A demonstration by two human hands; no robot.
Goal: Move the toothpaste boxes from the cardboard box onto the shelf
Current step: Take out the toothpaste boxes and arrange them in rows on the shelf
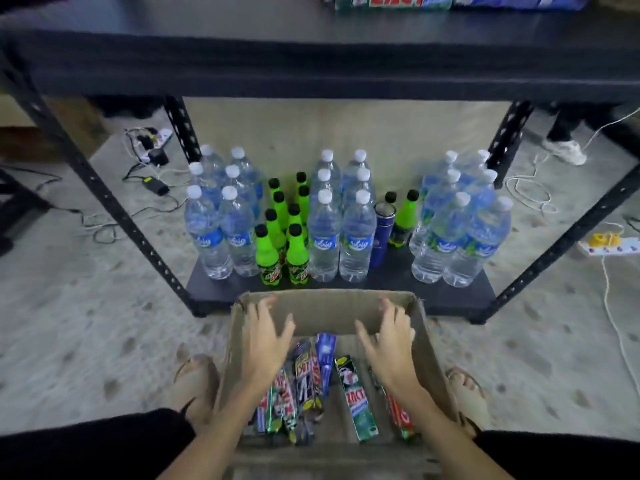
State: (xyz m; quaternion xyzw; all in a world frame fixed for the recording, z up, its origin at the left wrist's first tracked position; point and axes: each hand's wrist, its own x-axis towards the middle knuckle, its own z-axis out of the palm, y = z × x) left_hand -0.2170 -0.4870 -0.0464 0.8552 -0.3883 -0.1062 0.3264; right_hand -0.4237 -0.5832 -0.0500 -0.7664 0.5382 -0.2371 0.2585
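The toothpaste boxes [356,396] mostly lie in the cardboard box [420,327] under my hands, so I judge most of the job is left. My left hand [266,337] and right hand [389,341] hover above them, each grip spread and holding nothing. Up ahead, a few boxes [394,1] sit on the shelf [242,46].

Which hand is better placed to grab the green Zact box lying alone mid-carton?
Right. The right hand hovers open just beside the green Zact box; the left hand sits over the left-side pile.
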